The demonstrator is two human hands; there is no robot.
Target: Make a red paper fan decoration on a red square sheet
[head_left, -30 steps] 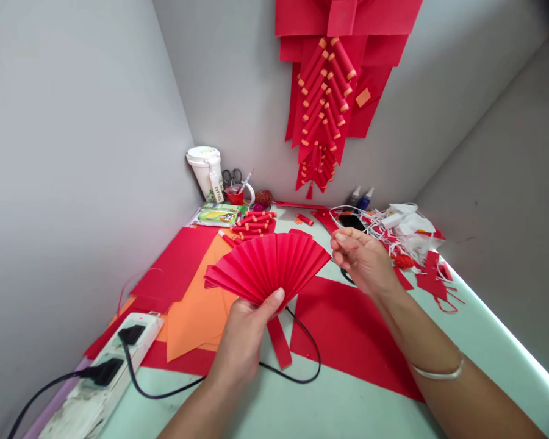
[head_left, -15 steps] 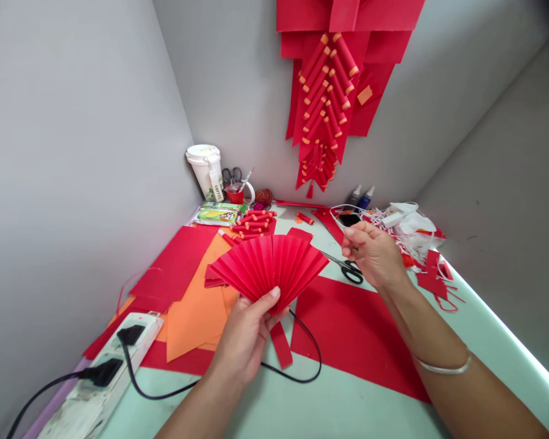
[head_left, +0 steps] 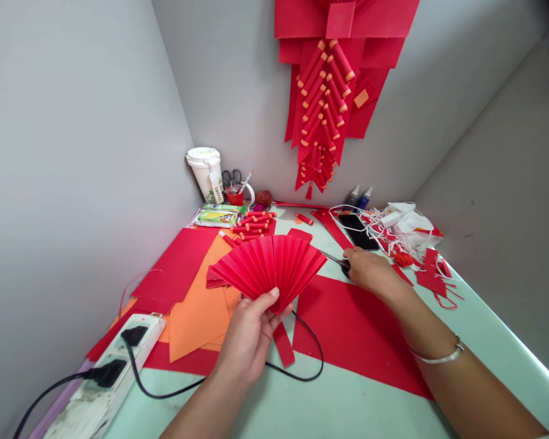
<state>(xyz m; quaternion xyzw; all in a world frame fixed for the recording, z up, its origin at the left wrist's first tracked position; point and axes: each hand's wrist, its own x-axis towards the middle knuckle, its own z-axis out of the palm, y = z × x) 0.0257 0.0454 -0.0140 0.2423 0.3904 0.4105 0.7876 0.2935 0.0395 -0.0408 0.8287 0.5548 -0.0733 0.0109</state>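
A pleated red paper fan is spread out above the table, its narrow lower end pinched between the thumb and fingers of my left hand. To the right, my right hand is closed over the black handles of a pair of scissors, whose blades point back and to the left. My palm and fingers hide most of the handles. Below the hands lies a large red paper sheet. A narrow red strip sticks out beneath the fan.
Orange sheets and a power strip lie at left, with a black cable looping near my left hand. Small red rolls, a white cup, a phone and tangled white cords are farther back. Red decorations hang on the wall.
My right hand has moved down from beside the white cord onto the scissors handles, uncovering the phone. My left hand still holds the fan in nearly the same place.
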